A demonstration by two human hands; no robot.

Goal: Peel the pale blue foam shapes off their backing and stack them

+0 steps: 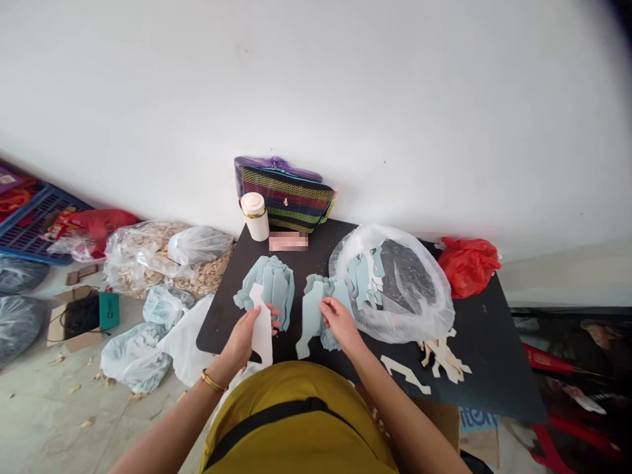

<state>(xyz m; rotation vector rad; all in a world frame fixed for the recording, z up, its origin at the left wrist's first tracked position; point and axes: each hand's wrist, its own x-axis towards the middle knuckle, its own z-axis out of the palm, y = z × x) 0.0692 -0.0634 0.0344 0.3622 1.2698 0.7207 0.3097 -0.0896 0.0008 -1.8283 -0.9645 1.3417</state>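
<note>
My left hand [245,332] is closed on a white, angular cut-out piece [261,336] that looks like flat card or foam. Just behind that piece, a pile of pale blue-grey cut-outs [274,280] lies on the black table [222,322]. Between thumb and fingers, my right hand [338,319] pinches a flat blue-grey cut-out [311,313] of a similar outline, above a second heap of the same pieces [337,289]. To the right stands an open clear plastic bag [419,283] with more blue-grey and white pieces inside.
Off-white strips [444,355] lie at the table's right front. A red plastic bag [469,266] sits at the back right. A white lidded cup [255,217] and a striped woven bag [289,197] stand against the wall. Filled plastic bags [143,257] cover the floor on the left.
</note>
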